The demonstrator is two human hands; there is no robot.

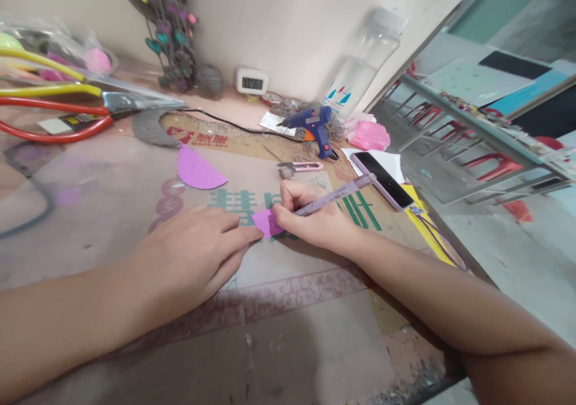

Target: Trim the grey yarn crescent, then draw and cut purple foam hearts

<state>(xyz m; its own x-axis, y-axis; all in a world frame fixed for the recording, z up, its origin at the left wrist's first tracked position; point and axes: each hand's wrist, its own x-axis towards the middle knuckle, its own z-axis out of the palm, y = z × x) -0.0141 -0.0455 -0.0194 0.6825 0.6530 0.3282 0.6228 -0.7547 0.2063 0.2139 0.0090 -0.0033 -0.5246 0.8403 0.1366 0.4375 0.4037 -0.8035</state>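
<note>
While the left hand [193, 255], loosely curled, presses its fingertips at the near edge of a small, flat, bright purple paper piece [266, 222] on the tabletop [288, 345], the right hand [315, 213], closed around a pale purple pen [335, 194], covers the paper's other end.

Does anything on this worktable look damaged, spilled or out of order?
The worktable looks damaged near its lower-right corner, where the surface seems scuffed and flaking. Grey yarn lies in a messy tangle around the blue glue gun. No spill is visible.
</note>
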